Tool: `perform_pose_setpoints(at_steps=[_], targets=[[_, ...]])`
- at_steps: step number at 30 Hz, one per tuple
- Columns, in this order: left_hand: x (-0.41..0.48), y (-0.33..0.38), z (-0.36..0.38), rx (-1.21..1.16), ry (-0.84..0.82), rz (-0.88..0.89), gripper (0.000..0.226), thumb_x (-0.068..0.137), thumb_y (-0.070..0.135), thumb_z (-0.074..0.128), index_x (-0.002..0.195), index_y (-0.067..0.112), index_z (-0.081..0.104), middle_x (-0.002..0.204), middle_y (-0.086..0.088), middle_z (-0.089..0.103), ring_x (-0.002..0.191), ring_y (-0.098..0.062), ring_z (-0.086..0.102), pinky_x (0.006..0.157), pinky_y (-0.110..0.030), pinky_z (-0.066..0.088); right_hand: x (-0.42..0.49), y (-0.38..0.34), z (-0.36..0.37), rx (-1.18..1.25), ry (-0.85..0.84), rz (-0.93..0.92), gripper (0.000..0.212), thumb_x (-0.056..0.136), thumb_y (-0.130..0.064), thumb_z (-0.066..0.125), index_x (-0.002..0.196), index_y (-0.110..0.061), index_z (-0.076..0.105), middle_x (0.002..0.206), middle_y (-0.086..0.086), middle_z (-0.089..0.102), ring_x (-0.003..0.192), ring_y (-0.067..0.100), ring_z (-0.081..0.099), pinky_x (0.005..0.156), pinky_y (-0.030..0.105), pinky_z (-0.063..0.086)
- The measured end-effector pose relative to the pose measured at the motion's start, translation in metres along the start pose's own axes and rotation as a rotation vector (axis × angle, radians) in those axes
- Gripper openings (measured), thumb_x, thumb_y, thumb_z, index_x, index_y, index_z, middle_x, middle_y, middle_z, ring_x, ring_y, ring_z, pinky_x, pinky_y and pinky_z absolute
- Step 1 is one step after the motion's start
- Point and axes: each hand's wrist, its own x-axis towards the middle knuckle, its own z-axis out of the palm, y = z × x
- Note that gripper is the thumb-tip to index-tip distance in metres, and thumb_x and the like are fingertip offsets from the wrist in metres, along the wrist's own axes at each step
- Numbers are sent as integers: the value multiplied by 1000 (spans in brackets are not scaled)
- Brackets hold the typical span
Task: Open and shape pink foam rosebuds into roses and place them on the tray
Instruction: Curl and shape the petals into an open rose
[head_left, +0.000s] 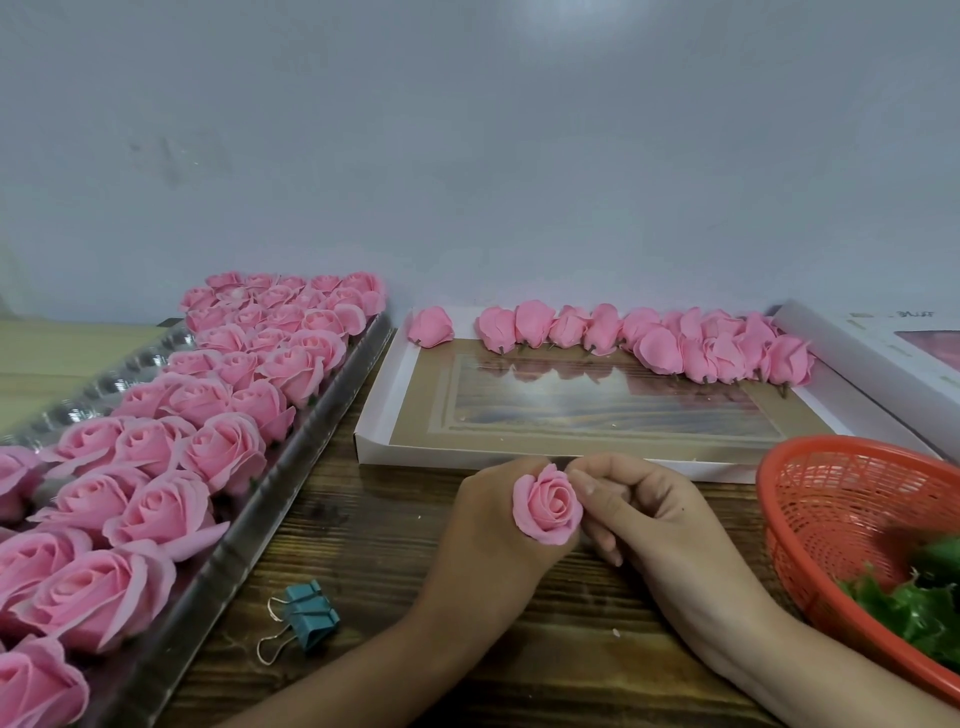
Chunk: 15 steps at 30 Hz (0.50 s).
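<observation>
Two hands on one rose (548, 512), and it sits right between them, just in front of the near edge of the white box lid (374, 434), above the wooden desk (363, 525). Your left hand (488, 525) cups it from below and behind, fingers curled round the base. Your right hand (649, 514) pinches an outer petal on the rose's right side with thumb and forefinger, the other fingers folded in. The bloom faces up and toward you. Its axis, base to face, runs down into your left palm, and the base itself is hidden. The petals look well opened, so I'd call the shaping nearly done. Now the relation that matters: the tray (218, 577) lies to your left, long axis running from the desk's near left side back toward the wall, already packed with finished roses (223, 452). Your left hand is the nearer one, so it looks best placed for the carry, keeping the face upward. Unopened rosebuds (597, 330) line the lid's far edge.
</observation>
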Motion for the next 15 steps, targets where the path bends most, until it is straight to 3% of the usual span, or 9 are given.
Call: perform_pose_setpoints(at_steps=[3, 6, 10, 13, 15], targets=[[-1, -1, 0, -1, 11, 11, 47, 75, 8, 74, 57, 38, 43, 52, 23, 53, 57, 4, 53, 56, -4, 36, -1, -1, 2, -1, -4, -17, 24, 75, -36, 70, 81, -13, 72, 50, -2, 48, 46, 6, 39, 50, 13, 36], [-1, -3, 3, 17, 13, 13, 48, 73, 7, 73, 56, 39, 41, 49, 19, 47, 57, 4, 51, 55, -5, 35, -2, -3, 4, -38, 3, -89, 16, 74, -29, 70, 79, -14, 66, 60, 2, 53, 52, 9, 41, 50, 14, 36], [0, -4, 3, -5, -12, 20, 48, 71, 8, 74, 57, 41, 41, 50, 21, 46, 58, 6, 52, 56, -4, 37, -4, -2, 5, -197, 45, -193, 10, 78, -30, 67, 82, -22, 63, 70, 6, 50, 65, 23, 41, 61, 33, 37], [0, -6, 2, -36, -18, -2, 46, 73, 8, 74, 56, 38, 43, 54, 24, 53, 56, 3, 51, 54, -6, 36, -6, -2, 3, -231, 79, -239, 8, 91, -29, 65, 85, -26, 62, 69, -3, 50, 64, 14, 43, 60, 22, 38], [0, -7, 3, -33, -20, -19, 46, 73, 7, 75, 56, 37, 44, 53, 24, 53, 55, 1, 51, 54, -6, 37, -7, -2, 2, -242, 86, -246, 5, 91, -28, 59, 87, -27, 62, 70, 1, 49, 64, 12, 42, 59, 18, 37]])
